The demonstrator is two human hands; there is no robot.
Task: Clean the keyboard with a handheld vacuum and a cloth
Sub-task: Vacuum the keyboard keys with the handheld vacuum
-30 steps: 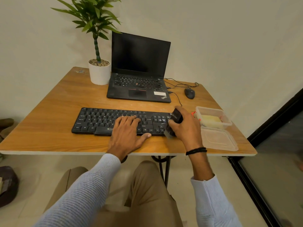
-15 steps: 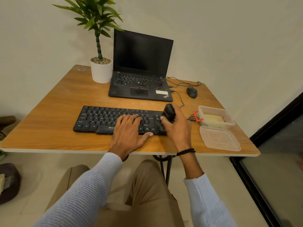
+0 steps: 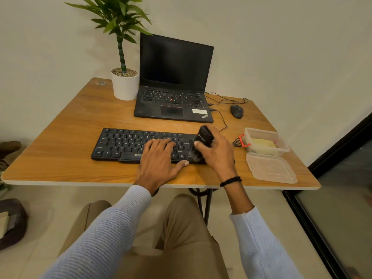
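A black keyboard (image 3: 124, 143) lies across the middle of the wooden table (image 3: 60, 137). My left hand (image 3: 159, 164) rests flat on its middle keys, fingers spread, holding it down. My right hand (image 3: 218, 154) grips a small black handheld vacuum (image 3: 203, 140), tilted with its blurred nozzle down on the keys at the keyboard's right end. A yellow cloth (image 3: 261, 144) lies inside the clear plastic box (image 3: 281, 146) to the right.
A black laptop (image 3: 173, 101) stands open behind the keyboard, with a potted plant (image 3: 124, 83) to its left and a wired mouse (image 3: 236, 111) to its right. The box's lid (image 3: 270, 168) lies near the table's front right edge. A dark door frame runs along the right.
My right hand has moved the vacuum leftwards, from the keyboard's far right edge onto the keys beside my left hand. My left hand has stayed on the keys.
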